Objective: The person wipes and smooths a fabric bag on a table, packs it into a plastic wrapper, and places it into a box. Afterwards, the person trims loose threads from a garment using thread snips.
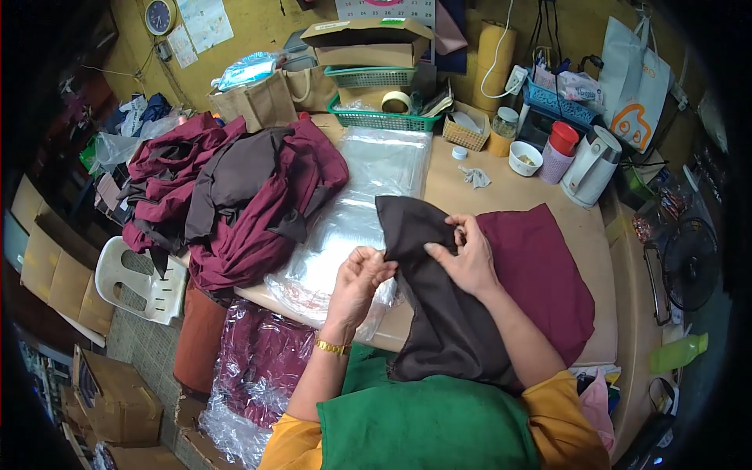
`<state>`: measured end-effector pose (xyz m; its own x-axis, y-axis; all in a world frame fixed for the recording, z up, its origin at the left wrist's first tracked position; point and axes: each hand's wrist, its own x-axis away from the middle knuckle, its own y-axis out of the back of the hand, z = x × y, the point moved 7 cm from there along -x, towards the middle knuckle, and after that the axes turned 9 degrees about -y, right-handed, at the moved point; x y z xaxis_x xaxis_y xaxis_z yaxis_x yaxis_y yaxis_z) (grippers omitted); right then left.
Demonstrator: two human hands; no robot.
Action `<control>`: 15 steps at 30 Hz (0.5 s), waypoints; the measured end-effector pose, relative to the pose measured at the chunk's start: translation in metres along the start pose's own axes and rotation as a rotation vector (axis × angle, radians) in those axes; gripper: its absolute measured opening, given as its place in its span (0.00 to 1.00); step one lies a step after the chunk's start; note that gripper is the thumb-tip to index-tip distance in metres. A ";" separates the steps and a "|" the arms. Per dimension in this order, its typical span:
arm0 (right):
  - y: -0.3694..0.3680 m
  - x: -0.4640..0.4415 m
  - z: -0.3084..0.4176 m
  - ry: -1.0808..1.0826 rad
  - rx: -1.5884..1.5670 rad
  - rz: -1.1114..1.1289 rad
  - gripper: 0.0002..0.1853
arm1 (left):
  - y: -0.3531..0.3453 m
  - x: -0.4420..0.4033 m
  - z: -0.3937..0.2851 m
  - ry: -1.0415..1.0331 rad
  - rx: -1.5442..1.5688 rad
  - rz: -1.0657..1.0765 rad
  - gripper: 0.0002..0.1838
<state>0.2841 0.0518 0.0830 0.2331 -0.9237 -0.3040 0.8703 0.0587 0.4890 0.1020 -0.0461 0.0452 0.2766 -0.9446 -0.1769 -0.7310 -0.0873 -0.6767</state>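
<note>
A dark brown cloth (pixel 450 313) hangs from the table edge towards my lap, its upper part raised between my hands. My left hand (pixel 364 274) pinches the cloth's left edge with thumb and fingertips. On the right, my right hand (pixel 468 254) has its fingers closed on the upper part of the same cloth. A maroon cloth (pixel 540 274) lies flat on the table under and beside my right forearm. Left of the brown cloth, a stack of clear plastic bags (pixel 384 168) lies on the table.
Maroon and brown garments (pixel 235 188) are heaped at the left. Green baskets (pixel 384 119), a white bowl (pixel 525 159), a red-lidded cup (pixel 552 153) and a kettle (pixel 591 166) stand at the back. Plastic-wrapped maroon cloth (pixel 262 360) and a white stool (pixel 145 286) are below left.
</note>
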 end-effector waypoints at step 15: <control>0.003 -0.072 -0.130 -0.178 0.237 -0.187 0.14 | 0.079 -0.045 0.034 0.017 -0.713 -0.218 0.22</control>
<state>0.3266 0.1674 -0.0004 -0.0185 -0.9629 -0.2691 0.7609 -0.1882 0.6209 0.0529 0.0007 -0.0251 0.4563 -0.8865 -0.0769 -0.8895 -0.4520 -0.0666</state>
